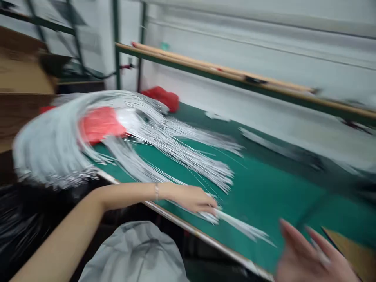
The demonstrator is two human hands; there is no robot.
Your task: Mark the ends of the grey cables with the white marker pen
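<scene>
My left hand (195,199) rests near the front edge of the green table (264,188), fingers closed round a thin bunch of white wires (237,225) that fans out to the right. A bracelet sits on that wrist. My right hand (311,254) is at the lower right, blurred by motion, fingers stretched up and apart with nothing visibly in them. A large pile of long white wires (164,137) spreads across the left half of the table, drooping over its left edge.
A red bag (100,125) lies under the wire pile and another red bundle (161,97) sits further back. A wooden rail (223,72) runs along the wall. Brown cardboard (352,250) pokes in at the lower right. Grey cloth (135,254) covers my lap.
</scene>
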